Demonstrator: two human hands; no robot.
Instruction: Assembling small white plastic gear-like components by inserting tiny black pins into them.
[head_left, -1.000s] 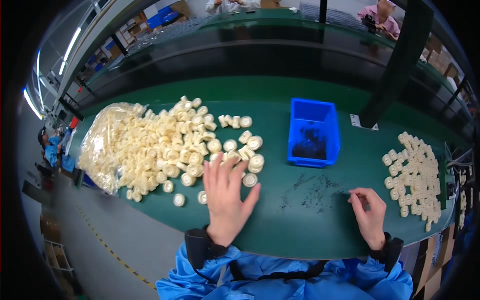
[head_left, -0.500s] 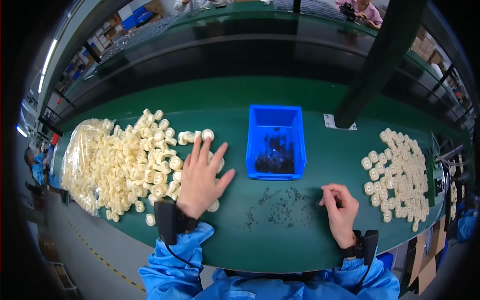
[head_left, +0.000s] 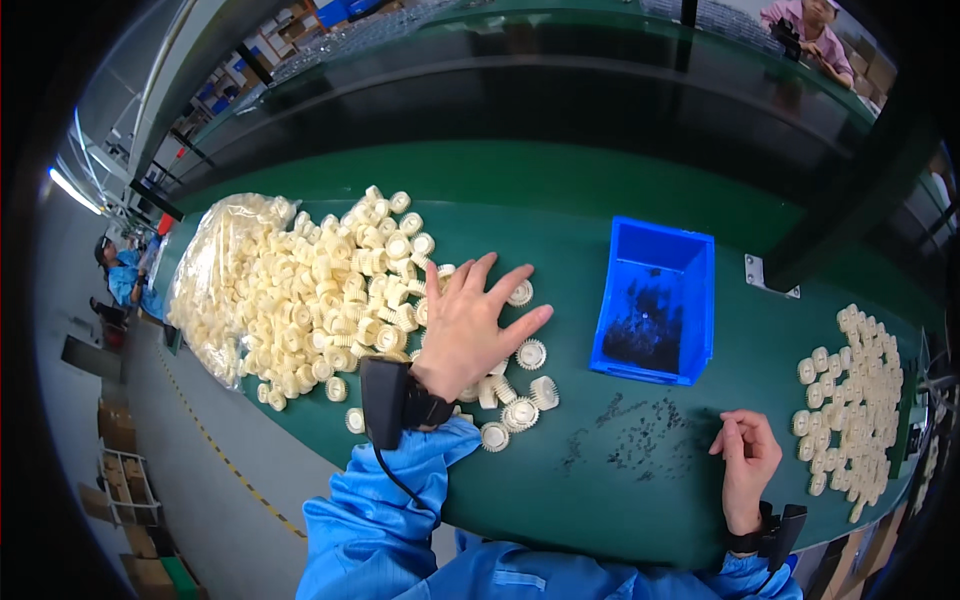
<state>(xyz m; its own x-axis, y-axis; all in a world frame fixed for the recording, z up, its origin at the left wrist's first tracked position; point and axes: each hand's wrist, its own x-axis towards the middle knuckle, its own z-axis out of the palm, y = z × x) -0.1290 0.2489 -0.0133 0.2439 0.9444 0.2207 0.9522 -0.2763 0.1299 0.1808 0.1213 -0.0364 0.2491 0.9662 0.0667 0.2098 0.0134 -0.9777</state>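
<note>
A rectangular blue plastic bin (head_left: pixel 655 300) sits on the green belt (head_left: pixel 560 215). Left of the bin, a crinkled clear plastic bag (head_left: pixel 215 285) spills ridged cream gear-like parts (head_left: pixel 340 290); the left hand (head_left: pixel 468 325) lies flat on them, fingers spread. Below-right of the bin, the right hand (head_left: pixel 745 462) pinches its fingertips together beside dark specks (head_left: pixel 630 445). Right of the bin lies another cream cluster (head_left: pixel 855 400).

**Hands on the green table**

The left hand (head_left: pixel 470 325) lies flat with fingers spread on a big pile of cream gear wheels (head_left: pixel 330 290) on the green table (head_left: pixel 560 215). The right hand (head_left: pixel 748 462) rests beside small black bits (head_left: pixel 640 440). A blue bin (head_left: pixel 655 300) sits between the hands, and more wheels (head_left: pixel 860 400) lie at the right
</note>
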